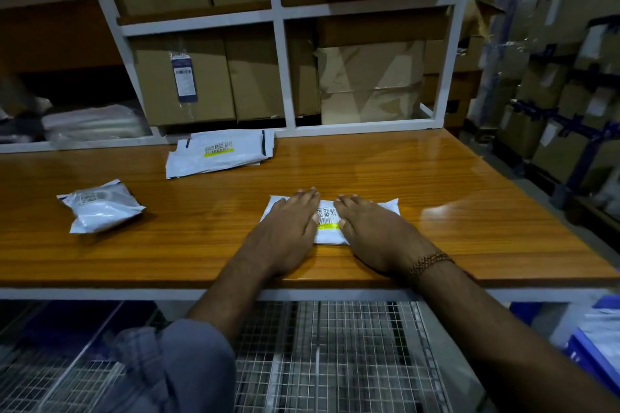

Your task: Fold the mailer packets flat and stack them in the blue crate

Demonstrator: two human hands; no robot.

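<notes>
- Mailer packet (pixel 330 221), white with a barcode label and a yellow strip, lies on the wooden table (pixel 436 204) near its front edge, just right of centre.
- Our left hand (pixel 288 228) lies flat on the packet's left half, fingers straight and together, pointing toward 12 o'clock.
- Our right hand (pixel 372 231) presses the right half the same way, palm down, fingers extended; a beaded bracelet (pixel 429 263) circles that wrist.
- At 10 o'clock from the hands, a puffy folded packet (pixel 100 208) sits apart on the table.
- At 11 o'clock, near the shelf frame, rests a loose pile of flat mailers (pixel 218 154).
- At 4 o'clock, below the table edge, we see part of a blue crate (pixel 590 359).
</notes>
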